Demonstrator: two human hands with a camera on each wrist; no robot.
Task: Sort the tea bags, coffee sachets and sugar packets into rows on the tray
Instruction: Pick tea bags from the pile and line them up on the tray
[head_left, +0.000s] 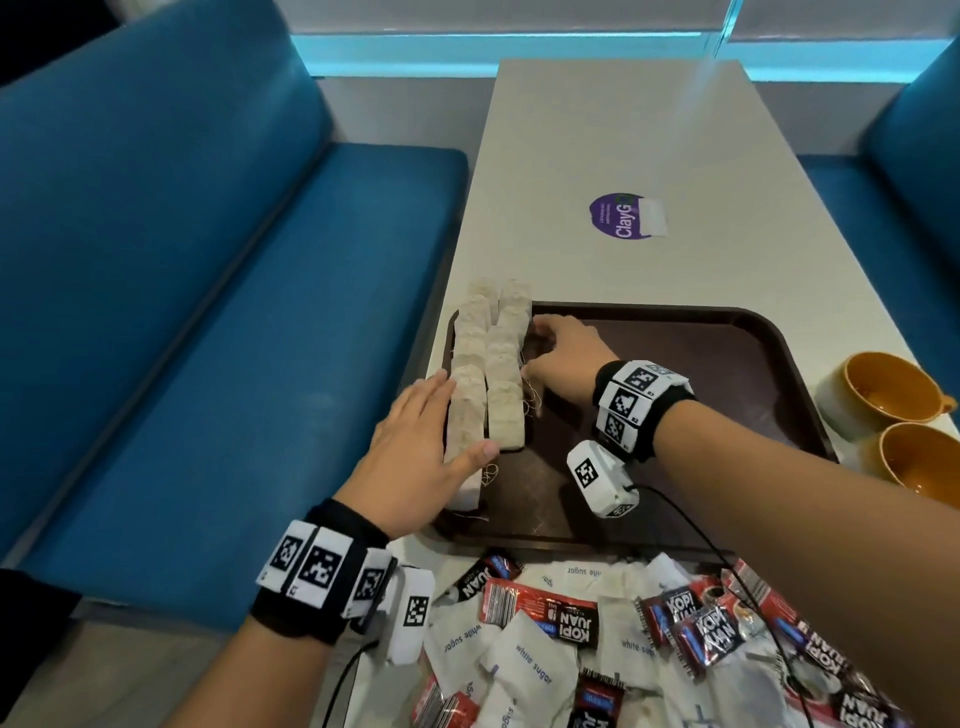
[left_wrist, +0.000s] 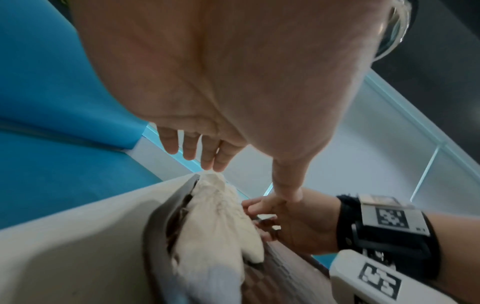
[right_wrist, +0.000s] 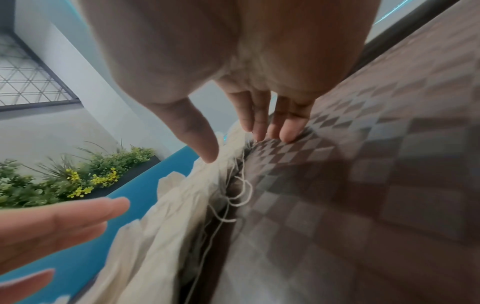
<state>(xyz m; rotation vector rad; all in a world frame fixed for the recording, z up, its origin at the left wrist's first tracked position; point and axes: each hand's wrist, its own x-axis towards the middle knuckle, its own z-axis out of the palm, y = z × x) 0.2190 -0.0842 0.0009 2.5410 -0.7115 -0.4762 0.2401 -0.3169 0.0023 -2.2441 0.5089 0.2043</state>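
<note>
Beige tea bags (head_left: 488, 374) lie in two rows along the left edge of the brown tray (head_left: 675, 353). My left hand (head_left: 431, 431) lies flat against the outer side of the rows, fingers straight, thumb at the near end. My right hand (head_left: 550, 353) touches the inner side with straight fingers on the tray floor. In the left wrist view the fingertips (left_wrist: 207, 156) hover by the tea bags (left_wrist: 223, 222). The right wrist view shows fingertips (right_wrist: 259, 127) beside the tea bags (right_wrist: 168, 216) and their loose strings. Red-black coffee sachets (head_left: 545, 613) and white sugar packets (head_left: 524, 660) lie mixed in front of the tray.
Two orange cups (head_left: 878, 395) stand right of the tray. A purple sticker (head_left: 623, 215) is on the table beyond it. A blue bench (head_left: 208, 312) runs along the left. Most of the tray floor right of the tea bags is bare.
</note>
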